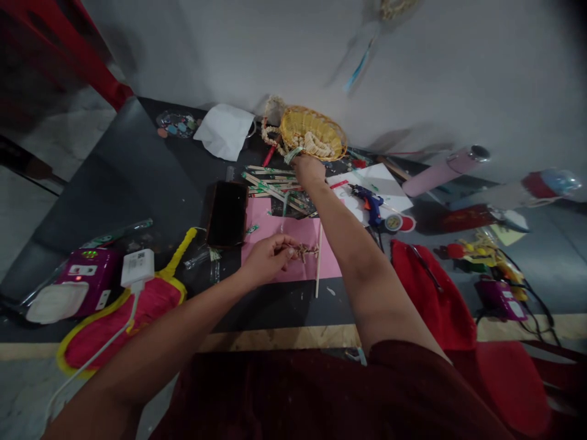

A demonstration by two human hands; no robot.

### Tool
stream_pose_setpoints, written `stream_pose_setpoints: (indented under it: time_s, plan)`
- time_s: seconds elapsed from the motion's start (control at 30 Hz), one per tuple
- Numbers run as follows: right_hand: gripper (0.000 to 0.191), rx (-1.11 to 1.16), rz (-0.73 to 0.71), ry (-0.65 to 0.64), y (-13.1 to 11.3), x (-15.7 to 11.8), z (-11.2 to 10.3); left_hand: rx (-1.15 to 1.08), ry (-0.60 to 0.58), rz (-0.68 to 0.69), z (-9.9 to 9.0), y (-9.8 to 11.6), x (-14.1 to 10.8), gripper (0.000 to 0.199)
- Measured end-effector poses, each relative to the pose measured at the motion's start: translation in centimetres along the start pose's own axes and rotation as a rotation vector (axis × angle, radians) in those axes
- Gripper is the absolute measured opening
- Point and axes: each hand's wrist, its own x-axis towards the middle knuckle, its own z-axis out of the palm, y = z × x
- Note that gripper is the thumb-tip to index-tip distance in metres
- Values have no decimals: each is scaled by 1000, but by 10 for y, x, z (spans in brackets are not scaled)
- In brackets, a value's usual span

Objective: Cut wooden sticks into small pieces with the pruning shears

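Observation:
Over the pink paper, my left hand has its fingers closed on a small brown string of pieces. A thin wooden stick lies upright in view beside that string. My right hand reaches forward to the front edge of the yellow woven basket, by a pale green tuft. Its fingertips are mostly hidden, so what they touch is unclear. Just below lie several wooden chopsticks in green-printed wrappers. Pale beaded loops rest in the basket.
A dark phone lies left of the paper. On the right are a blue glue gun, white paper, a red cloth and a pink bottle. A purple power box stands at the left.

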Motion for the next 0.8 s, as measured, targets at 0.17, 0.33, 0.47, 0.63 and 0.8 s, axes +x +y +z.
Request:
stream_pose_setpoints:
  time_s: [0.17, 0.33, 0.47, 0.63, 0.8]
  plan:
    - [33, -9, 19, 22, -9, -2, -2, 16, -3, 13, 0, 0, -1, 14]
    - [32, 63, -87, 73, -3, -23, -10, 12, -1, 34, -1, -3, 1, 14]
    - [24, 278, -238, 144, 10, -62, -30, -6, 57, 60, -2, -3, 3, 16]
    - [18, 521, -351, 82, 22, -142, -51, 105, 81, 126, -5, -3, 3, 19]
    - [18, 456, -397, 5, 24, -207, -38, 430, 101, 258, -6, -10, 1, 24]
